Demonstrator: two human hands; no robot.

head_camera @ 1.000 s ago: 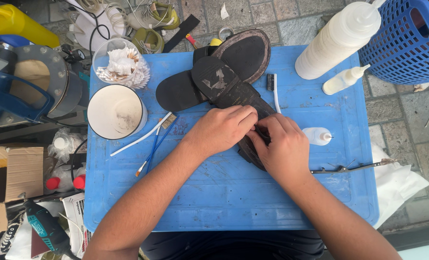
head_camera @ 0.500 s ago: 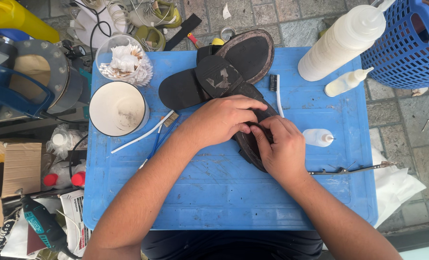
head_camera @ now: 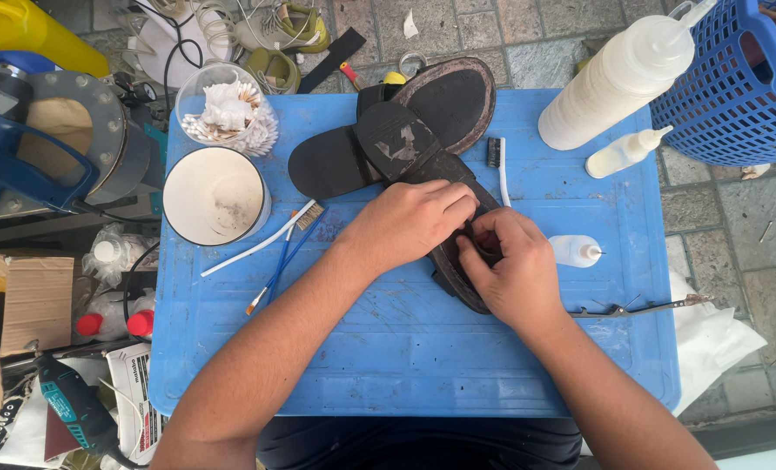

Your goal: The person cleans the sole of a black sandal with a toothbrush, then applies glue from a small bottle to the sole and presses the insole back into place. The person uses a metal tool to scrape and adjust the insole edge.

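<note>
A black shoe [head_camera: 423, 165] lies sole-up on the blue table [head_camera: 405, 348], its heel toward the far side. My left hand [head_camera: 409, 222] curls over the shoe's front part, fingers pressing on the sole. My right hand [head_camera: 510, 265] grips the same front part from the right, thumb and fingertips pinching at the sole's edge. Both hands meet over the toe area and hide it. A second black sole [head_camera: 453, 100] with a brown rim lies beside it at the far edge, and a flat black insole piece [head_camera: 322, 165] sticks out to the left.
A white cup [head_camera: 214, 196] and a clear jar of cotton swabs [head_camera: 227, 113] stand at the left. Thin brushes [head_camera: 275, 244] lie beside them; a toothbrush [head_camera: 497, 165] rests right of the shoe. Glue bottles [head_camera: 618, 78] [head_camera: 623, 152] [head_camera: 575, 251], a metal tool [head_camera: 640, 307], a blue basket [head_camera: 736, 83].
My hands have shifted slightly on the shoe's front; the left hand's fingers have slid further over the sole. The view has drifted a little.
</note>
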